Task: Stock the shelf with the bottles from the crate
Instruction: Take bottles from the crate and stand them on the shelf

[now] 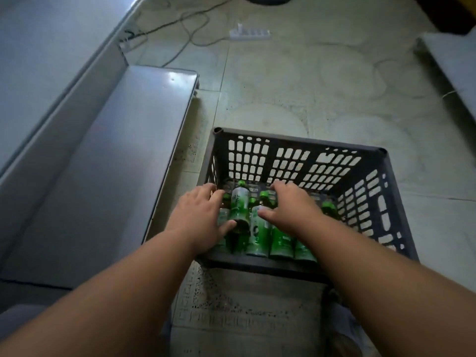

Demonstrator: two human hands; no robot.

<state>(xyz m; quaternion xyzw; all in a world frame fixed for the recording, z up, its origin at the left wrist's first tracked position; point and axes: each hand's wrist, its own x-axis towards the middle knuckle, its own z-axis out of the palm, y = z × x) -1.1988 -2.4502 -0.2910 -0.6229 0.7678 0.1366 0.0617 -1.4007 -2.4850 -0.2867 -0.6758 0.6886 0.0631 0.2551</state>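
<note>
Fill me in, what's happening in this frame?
A person is reaching both hands into a dark plastic crate on the tiled floor, which holds green-capped bottles lying on their sides. The left hand and right hand are spread over the pile, flanking one bottle on top; neither has clearly lifted anything yet. The grey metal shelf sits to the left of the crate, with no bottles visible on it.

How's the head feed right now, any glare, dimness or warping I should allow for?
Head view: dim overall with dark corners; glare patch on the shelf; wide-angle bending of straight edges; bottles in the crate readable in colour, labels soft.
</note>
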